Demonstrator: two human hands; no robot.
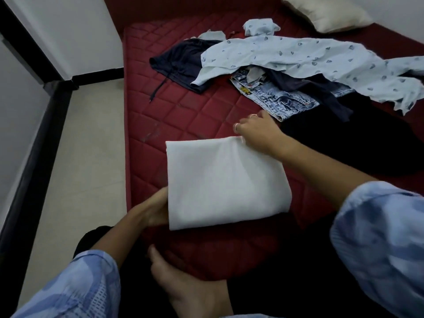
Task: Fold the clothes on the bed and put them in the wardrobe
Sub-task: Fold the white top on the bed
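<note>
Near the left edge of the dark red quilted mattress (160,115), a white cloth folded into a flat rectangle (226,180) is held between two hands. The left hand (153,210) has its fingers tucked under the near left corner of the fold, so only the back of the hand shows; it seems to grip the cloth, though the fingertips are out of sight. The right hand (257,131) pinches the far right corner with curled fingers.

Held only at two opposite corners, the fold could sag or slide open if lifted, since the free corners have no support; I would judge a hand flat underneath to be safer. Dragging it toward the mattress edge could let it slip off to the pale tiled floor (87,157).

Toward the far right of the mattress lies an unfolded heap: a pale blue printed shirt (298,56), washed blue denim jeans (275,97) partly under it, dark navy drawstring shorts (179,63) and a black garment (344,138) whose shape I cannot make out. A cream pillow (325,12) sits at the far corner, cut off by the frame. No wardrobe is in view. A bare foot (183,283) rests at the near edge.
</note>
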